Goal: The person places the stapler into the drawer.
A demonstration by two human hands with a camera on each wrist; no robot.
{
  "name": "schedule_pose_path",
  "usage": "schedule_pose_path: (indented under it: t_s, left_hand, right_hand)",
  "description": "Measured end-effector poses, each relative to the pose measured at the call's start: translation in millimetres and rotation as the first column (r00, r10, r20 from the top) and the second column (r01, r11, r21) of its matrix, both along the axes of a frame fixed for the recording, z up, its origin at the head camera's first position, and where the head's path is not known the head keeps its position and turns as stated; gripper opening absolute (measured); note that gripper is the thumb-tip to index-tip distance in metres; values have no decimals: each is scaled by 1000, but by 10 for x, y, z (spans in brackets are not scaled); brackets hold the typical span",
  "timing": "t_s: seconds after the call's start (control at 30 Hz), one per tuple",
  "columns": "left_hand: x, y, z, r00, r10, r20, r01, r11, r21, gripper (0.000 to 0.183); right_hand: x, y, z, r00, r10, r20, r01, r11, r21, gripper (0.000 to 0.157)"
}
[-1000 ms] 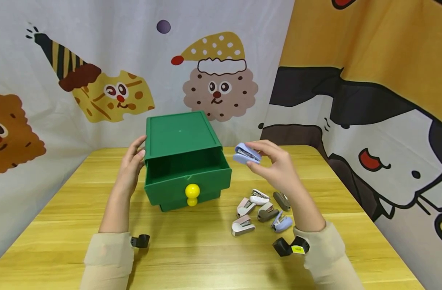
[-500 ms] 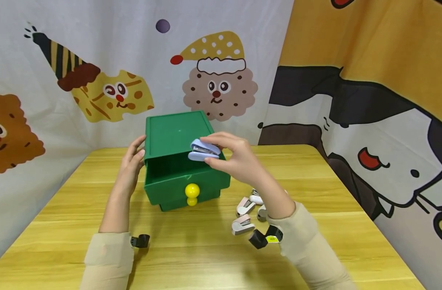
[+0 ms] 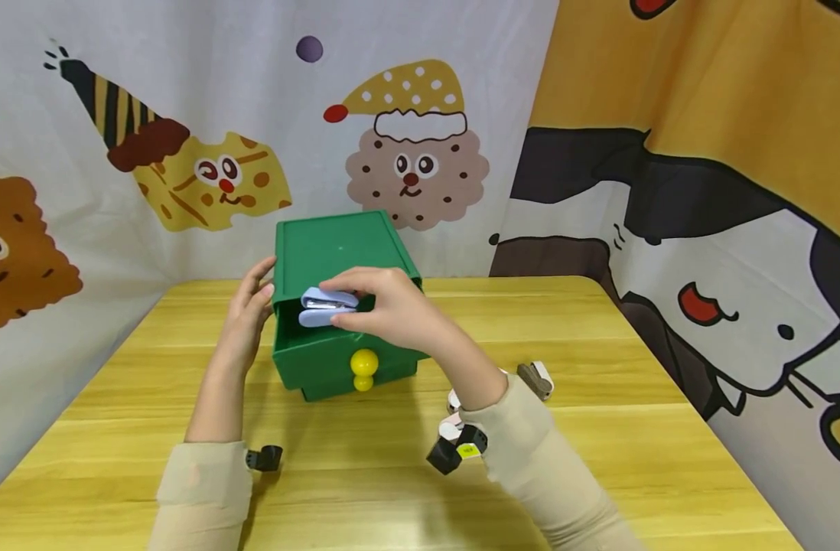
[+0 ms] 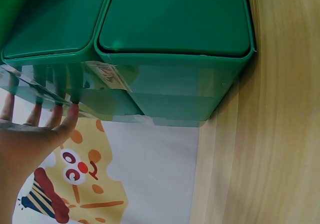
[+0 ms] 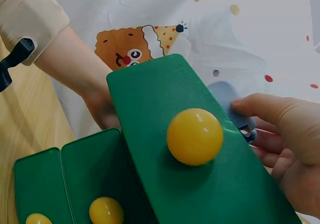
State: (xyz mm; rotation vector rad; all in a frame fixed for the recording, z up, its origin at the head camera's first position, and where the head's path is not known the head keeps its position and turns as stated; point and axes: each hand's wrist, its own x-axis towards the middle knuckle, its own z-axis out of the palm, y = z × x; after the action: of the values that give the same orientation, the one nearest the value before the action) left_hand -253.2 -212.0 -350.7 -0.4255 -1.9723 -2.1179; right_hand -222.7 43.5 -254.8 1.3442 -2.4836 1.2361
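Note:
A small light-blue stapler (image 3: 314,317) is pinched between the thumb and fingers of my right hand (image 3: 392,310), over the opening of the pulled-out top drawer (image 3: 323,369). This drawer belongs to a green cabinet (image 3: 337,249) and carries a yellow knob (image 3: 363,363). In the right wrist view the stapler (image 5: 227,97) partly hides behind the drawer front (image 5: 150,99). My left hand (image 3: 246,325) touches the cabinet's left side with extended fingers, as the left wrist view also shows at the clear-taped wall (image 4: 170,79).
Several small staplers lie right of the cabinet, mostly hidden by my right forearm; a grey-brown one (image 3: 532,381) and part of a pink-and-white one (image 3: 450,428) show. Lower drawers (image 5: 90,169) stay closed. A printed curtain (image 3: 241,76) hangs behind the wooden table (image 3: 599,459).
My right hand has carried the light-blue stapler leftward, from right of the cabinet to over the drawer's opening. The left hand has stayed at the cabinet's side.

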Motion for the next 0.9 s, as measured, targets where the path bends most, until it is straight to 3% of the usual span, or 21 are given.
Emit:
schedule_pose_path:
  t_s: [0.43,0.9]
  left_hand:
    - [-10,-4,-14,1000,-13,-23,13,1000,-3,51]
    - [-3,2,-27,999,-23,-49,23,1000,1,50]
  right_hand:
    - [-91,-243,16,992,14,125,-40,978,207,39]
    - [-113,-273,-26,974,37,222,-77,982,172,39]
